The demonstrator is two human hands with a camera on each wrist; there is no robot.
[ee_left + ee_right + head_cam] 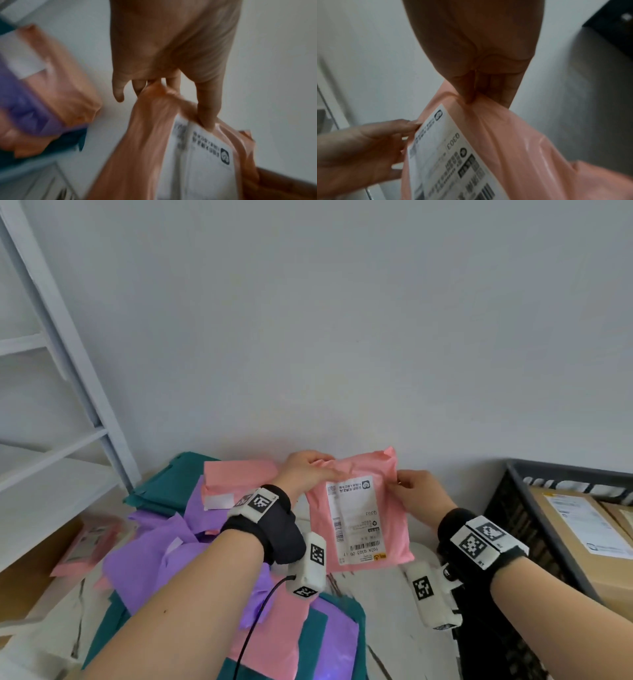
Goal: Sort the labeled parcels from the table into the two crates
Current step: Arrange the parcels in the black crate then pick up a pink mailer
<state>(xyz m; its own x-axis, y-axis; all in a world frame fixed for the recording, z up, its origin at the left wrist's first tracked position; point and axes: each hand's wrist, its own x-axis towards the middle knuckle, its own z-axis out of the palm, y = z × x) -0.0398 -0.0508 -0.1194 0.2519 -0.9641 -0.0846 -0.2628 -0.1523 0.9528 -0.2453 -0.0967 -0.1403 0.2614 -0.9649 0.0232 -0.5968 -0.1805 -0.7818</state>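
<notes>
White wall, pink parcel (pixel 359 515) between both grips

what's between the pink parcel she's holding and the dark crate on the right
Nothing visible. Both hands, left and right, hold the pink parcel up over the table; only open air lies between it and the dark crate.

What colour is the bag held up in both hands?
Pink, with a white printed label; the bag shows best in the head view.

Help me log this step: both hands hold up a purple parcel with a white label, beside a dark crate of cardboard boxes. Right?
Nearly. The parcel held by the left hand and right hand is pink, not purple, as the head view shows. The label, dark crate and cardboard boxes are right.
</notes>
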